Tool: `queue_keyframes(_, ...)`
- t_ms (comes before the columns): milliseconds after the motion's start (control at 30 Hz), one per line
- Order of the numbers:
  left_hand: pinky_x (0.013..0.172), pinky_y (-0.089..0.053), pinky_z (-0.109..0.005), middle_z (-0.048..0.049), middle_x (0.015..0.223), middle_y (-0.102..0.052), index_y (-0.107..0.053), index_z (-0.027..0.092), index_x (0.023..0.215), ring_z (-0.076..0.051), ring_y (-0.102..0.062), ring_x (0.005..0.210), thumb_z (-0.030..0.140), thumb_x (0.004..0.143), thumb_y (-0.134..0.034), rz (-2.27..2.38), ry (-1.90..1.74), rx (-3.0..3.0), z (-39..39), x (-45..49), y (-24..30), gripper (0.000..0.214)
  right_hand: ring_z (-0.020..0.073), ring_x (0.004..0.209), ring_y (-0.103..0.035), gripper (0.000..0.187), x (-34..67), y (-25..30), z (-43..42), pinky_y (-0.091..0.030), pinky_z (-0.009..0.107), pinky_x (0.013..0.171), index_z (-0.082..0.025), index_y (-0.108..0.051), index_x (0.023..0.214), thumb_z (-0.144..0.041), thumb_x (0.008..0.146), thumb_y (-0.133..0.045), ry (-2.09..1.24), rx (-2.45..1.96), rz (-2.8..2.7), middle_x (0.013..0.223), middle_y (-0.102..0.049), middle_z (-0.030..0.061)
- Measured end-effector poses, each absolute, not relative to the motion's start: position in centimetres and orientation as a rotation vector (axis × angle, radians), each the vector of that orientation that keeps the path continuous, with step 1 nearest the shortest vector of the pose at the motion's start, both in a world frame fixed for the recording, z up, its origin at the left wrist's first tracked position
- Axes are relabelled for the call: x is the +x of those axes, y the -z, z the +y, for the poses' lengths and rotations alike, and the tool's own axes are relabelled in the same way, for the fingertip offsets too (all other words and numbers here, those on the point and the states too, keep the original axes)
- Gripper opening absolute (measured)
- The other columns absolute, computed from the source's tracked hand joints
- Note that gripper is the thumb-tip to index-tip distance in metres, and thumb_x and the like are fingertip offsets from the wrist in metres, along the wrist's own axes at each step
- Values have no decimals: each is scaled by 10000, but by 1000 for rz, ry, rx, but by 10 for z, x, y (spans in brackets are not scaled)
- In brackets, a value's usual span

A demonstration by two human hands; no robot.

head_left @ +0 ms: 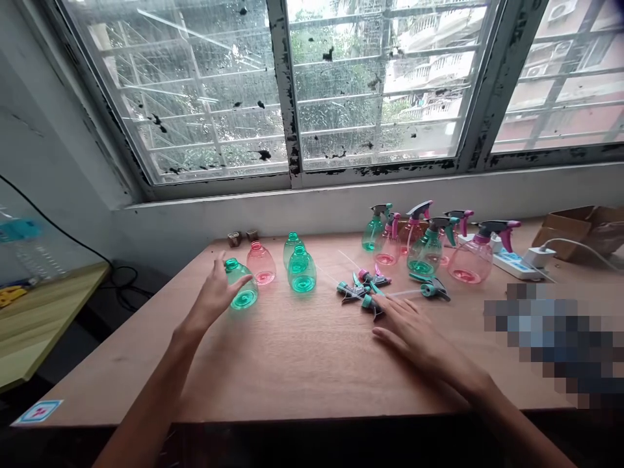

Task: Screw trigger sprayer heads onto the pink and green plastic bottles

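Note:
At the left of the table, my left hand (214, 296) is beside a green bottle (244, 299) without a spray head. Its fingers and thumb are apart around the bottle's near side; whether they touch it I cannot tell. A pink bottle (262, 265) and two more green bottles, one in front (301, 276) and one behind (291, 244), stand to the right, all with open necks. My right hand (407, 331) reaches over a pile of trigger spray heads (353, 290), fingers stretched out at a teal-collared spray head (371, 304). Another spray head (433, 289) lies farther right.
Several green and pink bottles with spray heads fitted, one large and pink (470, 263), stand at the back right. Beyond are a white power strip (517, 265) and a cardboard box (580, 231). Two small dark blocks (234, 239) sit by the wall. A blurred patch covers the right side.

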State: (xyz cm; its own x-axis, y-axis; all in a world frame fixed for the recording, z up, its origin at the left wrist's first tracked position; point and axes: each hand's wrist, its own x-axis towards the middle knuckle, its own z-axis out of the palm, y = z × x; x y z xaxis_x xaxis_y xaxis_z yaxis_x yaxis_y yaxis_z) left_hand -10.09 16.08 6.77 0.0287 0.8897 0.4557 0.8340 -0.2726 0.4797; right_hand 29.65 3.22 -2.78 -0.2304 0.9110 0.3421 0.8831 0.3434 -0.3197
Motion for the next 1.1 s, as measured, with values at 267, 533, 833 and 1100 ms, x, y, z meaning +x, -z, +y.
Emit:
queue_keyframes(267,1031,-523,-474,-152,1384,-603,-344,234,1460,-339,-632,1246,467,789,-772,1479,-894,2237,77,-49,-22,830,386,1249,-595,544,297,42,17,-427,633,1030,-267,-505,1435,-368,925,-666,39,-1495,-2118,1346,-689,119)
queue_keyframes(533,1131,-417,-587,-199,1466,-534,-431,221,1413,-396,-509,1372,429,782,-805,1236,-758,2290,41,2,22,762,344,1286,-573,521,299,50,12,-347,616,1158,-235,-492,1404,-369,934,-669,-12,-1426,-2065,1348,-677,131)
queue_keyframes(833,1136,-439,-512,-142,1410,-541,-341,282,1441,-342,-539,1348,338,810,-810,1043,-917,2158,33,39,21,788,331,1199,-633,371,299,46,5,-407,587,1137,-259,-559,1312,-350,957,-613,-98,-1222,-1981,1192,-736,93)
queue_keyframes(1100,1182,-361,-512,-73,1462,-385,-371,373,1467,-308,-401,1408,184,880,-682,1290,-1251,2162,31,28,17,691,182,597,-579,338,304,44,-9,-497,283,536,-196,-677,872,-472,986,-519,-26,-1291,-895,709,-616,12)
